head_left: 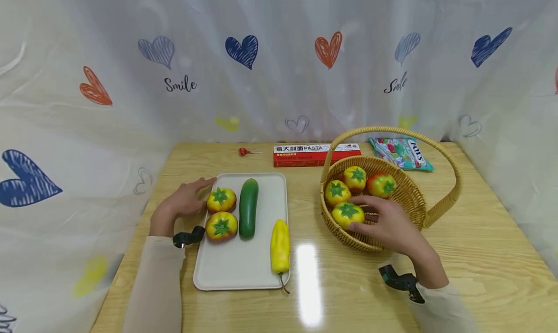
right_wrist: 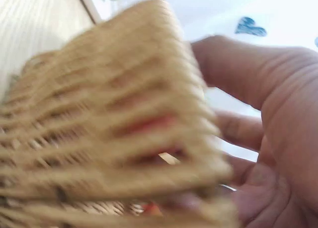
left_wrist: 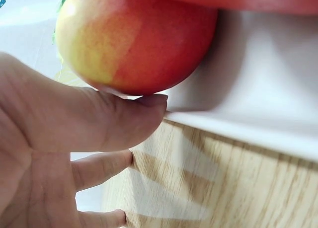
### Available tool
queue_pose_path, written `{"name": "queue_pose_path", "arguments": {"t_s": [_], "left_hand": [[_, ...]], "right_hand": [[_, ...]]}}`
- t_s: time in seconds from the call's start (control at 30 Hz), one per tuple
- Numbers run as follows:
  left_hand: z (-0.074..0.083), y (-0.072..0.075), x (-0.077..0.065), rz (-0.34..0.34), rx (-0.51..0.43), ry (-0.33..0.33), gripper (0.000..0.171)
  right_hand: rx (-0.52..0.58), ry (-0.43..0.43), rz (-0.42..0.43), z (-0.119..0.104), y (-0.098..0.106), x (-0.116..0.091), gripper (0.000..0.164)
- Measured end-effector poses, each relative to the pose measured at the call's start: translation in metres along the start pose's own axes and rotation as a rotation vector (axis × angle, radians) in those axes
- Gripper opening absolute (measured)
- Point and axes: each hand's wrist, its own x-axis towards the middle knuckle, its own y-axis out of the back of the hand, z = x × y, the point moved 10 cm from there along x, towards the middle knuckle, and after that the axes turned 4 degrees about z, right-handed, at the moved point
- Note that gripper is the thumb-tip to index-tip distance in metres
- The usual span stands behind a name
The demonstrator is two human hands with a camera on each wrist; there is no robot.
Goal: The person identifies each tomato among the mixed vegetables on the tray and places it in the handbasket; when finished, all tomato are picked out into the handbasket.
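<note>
Left of frame: left hand (head_left: 186, 200), fingers extended, thumb touched tray tomato (left_wrist: 139, 44), probably steadying it. Right of centre: right hand (head_left: 392, 224) pinched basket tomato (head_left: 344, 215), presumably for control.

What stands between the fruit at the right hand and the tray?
The basket's left wall stands between that fruit and the tray; the yellow pepper also lies along the tray's right side.

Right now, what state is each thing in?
Basket: upright, uncovered
Basket fruits: four, whole
Tray: lying flat
Tray fruits: two, whole
Cucumber: whole
Yellow pepper: whole, lying down
Pasta box: lying down
Snack bag: lying, seal unclear
Lollipop: lying down
Left hand: touching tray fruit
Right hand: curled round front basket fruit
</note>
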Motion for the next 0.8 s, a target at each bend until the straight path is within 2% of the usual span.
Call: {"name": "queue_pose_path", "arguments": {"t_s": [0.17, 0.3, 0.47, 0.6, 0.8], "left_hand": [[-0.001, 0.0, -0.001, 0.0, 0.01, 0.002, 0.073], [-0.001, -0.001, 0.001, -0.004, 0.002, 0.008, 0.073], [-0.002, 0.0, 0.0, -0.011, -0.001, 0.021, 0.073], [-0.004, -0.001, 0.001, -0.016, -0.01, 0.03, 0.073], [-0.004, -0.002, 0.001, -0.015, -0.015, 0.031, 0.074]], "right_hand": [[-0.057, -0.019, 0.004, 0.003, -0.004, 0.001, 0.053], [-0.06, -0.044, 0.015, 0.007, 0.002, -0.003, 0.057], [-0.081, -0.032, 0.048, -0.001, 0.011, -0.005, 0.059], [-0.082, 0.006, 0.093, -0.012, 0.016, -0.003, 0.056], [-0.042, 0.131, 0.152, -0.039, 0.017, 0.005, 0.052]]}}
